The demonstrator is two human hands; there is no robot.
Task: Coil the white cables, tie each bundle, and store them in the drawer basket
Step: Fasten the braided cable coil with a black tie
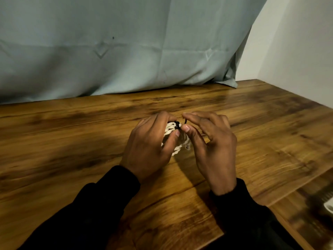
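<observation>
While gripped, cable bundle (173,136) between hands.

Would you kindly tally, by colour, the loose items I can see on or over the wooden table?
White: 1, the coiled cable bundle, gripped by the left hand.
Black: 1, the tie on the bundle, pinched by the right hand.
Total: 2. A pale object at the lower right edge is too blurred to count.
</observation>
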